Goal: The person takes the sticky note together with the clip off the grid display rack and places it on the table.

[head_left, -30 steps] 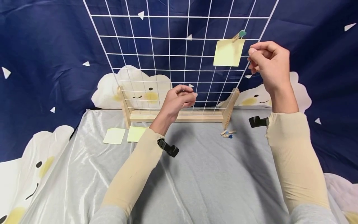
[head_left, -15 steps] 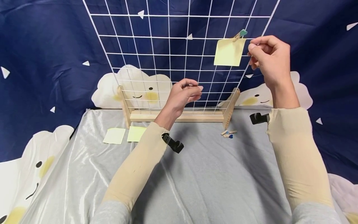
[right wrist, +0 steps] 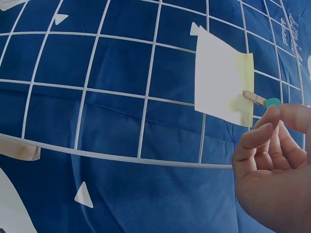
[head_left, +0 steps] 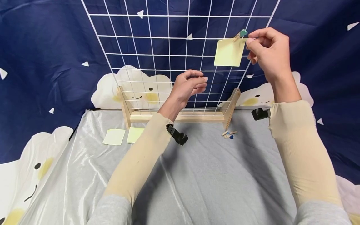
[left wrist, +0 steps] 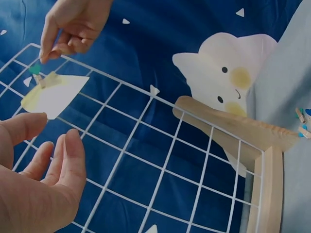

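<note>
A yellow sticky note (head_left: 229, 53) hangs on the upper right of the white wire grid (head_left: 168, 55), with a small wooden clothespin (head_left: 237, 37) bearing a green heart at its top edge. My right hand (head_left: 271, 53) is beside the clothespin, fingers bent and thumb near the forefinger; in the right wrist view its fingertips (right wrist: 272, 116) are right by the green heart, and whether they touch it I cannot tell. Lower down, in front of the grid, my left hand (head_left: 187, 84) has loosely bent fingers around nothing. In the left wrist view, the left fingers (left wrist: 73, 145) appear below the note.
Wooden feet and a bar (head_left: 201, 118) support the grid on a grey cloth (head_left: 213, 175). Two more sticky notes, one pale (head_left: 114, 137) and one yellow (head_left: 135, 134), lie at the left. Several small clothespins (head_left: 229, 135) lie at the right foot. A dark blue curtain (head_left: 56, 62) hangs behind.
My left hand has risen and shifted right, toward the hanging note. My right hand has moved slightly up and left, nearer the green-heart clothespin. The note and clothespin hang as before.
</note>
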Motion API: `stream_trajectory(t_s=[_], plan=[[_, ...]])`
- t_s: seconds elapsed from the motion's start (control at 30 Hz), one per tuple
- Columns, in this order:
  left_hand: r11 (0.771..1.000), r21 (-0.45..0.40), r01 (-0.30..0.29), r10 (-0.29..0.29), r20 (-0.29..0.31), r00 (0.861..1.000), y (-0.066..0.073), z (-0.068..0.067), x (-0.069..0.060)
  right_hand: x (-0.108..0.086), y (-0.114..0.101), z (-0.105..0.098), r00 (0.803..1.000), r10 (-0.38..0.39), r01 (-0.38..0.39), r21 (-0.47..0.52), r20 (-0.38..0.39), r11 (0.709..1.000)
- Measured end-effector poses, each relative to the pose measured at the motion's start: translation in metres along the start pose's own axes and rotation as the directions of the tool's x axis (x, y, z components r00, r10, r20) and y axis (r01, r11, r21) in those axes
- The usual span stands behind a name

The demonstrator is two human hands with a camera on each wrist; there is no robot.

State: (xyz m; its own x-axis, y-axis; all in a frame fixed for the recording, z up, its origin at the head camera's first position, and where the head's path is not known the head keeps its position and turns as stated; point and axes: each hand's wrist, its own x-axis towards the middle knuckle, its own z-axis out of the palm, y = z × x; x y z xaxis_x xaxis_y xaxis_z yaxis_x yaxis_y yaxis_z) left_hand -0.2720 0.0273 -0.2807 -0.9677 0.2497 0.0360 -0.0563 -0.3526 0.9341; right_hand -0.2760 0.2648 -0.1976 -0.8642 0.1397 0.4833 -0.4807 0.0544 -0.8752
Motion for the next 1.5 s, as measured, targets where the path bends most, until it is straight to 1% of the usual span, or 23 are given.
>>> stream_trajectory(t_s=[0.2, 0.3, 0.43, 0.57, 0.7, 0.87, 1.0, 1.1, 1.3, 1.37, 1.43, 1.5], plan=[[1.0, 0.012, 0.008, -0.008, 0.006, 1.0, 0.006, 0.007, 0.008, 0.004, -0.002, 0.002, 1.0, -0.023, 0.023, -0.031, 0.009, 0.999], [1.0, 0.016, 0.02, -0.02, -0.003, 1.0, 0.008, 0.009, 0.011, 0.005, -0.002, 0.003, 1.0, -0.024, 0.024, -0.036, 0.012, 0.999], [0.999, 0.025, 0.033, -0.032, -0.016, 0.999, 0.008, 0.01, 0.014, 0.006, -0.002, 0.004, 1.0, -0.02, 0.02, -0.003, 0.013, 1.0], [0.999, 0.02, 0.03, -0.03, -0.02, 0.999, 0.008, 0.011, 0.016, 0.008, -0.003, 0.005, 1.0, -0.019, 0.018, 0.023, 0.016, 1.0], [1.0, 0.008, 0.029, -0.028, -0.027, 0.999, 0.009, 0.014, 0.018, 0.009, -0.004, 0.005, 1.0, -0.015, 0.015, 0.02, 0.016, 1.0], [0.999, 0.013, 0.03, -0.03, -0.028, 0.999, 0.009, 0.019, 0.019, 0.01, -0.005, 0.005, 1.0, -0.006, 0.006, -0.009, 0.019, 1.0], [1.0, 0.013, 0.017, -0.016, -0.019, 1.0, 0.011, 0.023, 0.021, 0.012, -0.006, 0.005, 1.0, -0.002, 0.005, -0.083, 0.028, 0.997], [1.0, 0.005, 0.018, -0.018, -0.016, 1.0, 0.014, 0.027, 0.021, 0.014, -0.006, 0.006, 0.999, 0.004, 0.001, -0.132, 0.039, 0.991], [1.0, 0.0, 0.028, -0.028, -0.01, 1.0, 0.015, 0.035, 0.023, 0.017, -0.005, 0.007, 0.999, 0.013, -0.007, -0.127, 0.043, 0.992], [1.0, -0.005, 0.025, -0.025, -0.014, 1.0, 0.015, 0.037, 0.024, 0.017, -0.005, 0.008, 0.999, 0.012, -0.006, -0.126, 0.044, 0.992], [1.0, -0.008, 0.02, -0.02, -0.021, 1.0, 0.016, 0.038, 0.026, 0.018, -0.004, 0.009, 0.999, 0.011, -0.004, -0.146, 0.045, 0.989], [1.0, -0.013, 0.021, -0.021, -0.026, 0.999, 0.017, 0.04, 0.026, 0.02, -0.003, 0.01, 0.999, 0.016, -0.009, -0.131, 0.046, 0.991]])
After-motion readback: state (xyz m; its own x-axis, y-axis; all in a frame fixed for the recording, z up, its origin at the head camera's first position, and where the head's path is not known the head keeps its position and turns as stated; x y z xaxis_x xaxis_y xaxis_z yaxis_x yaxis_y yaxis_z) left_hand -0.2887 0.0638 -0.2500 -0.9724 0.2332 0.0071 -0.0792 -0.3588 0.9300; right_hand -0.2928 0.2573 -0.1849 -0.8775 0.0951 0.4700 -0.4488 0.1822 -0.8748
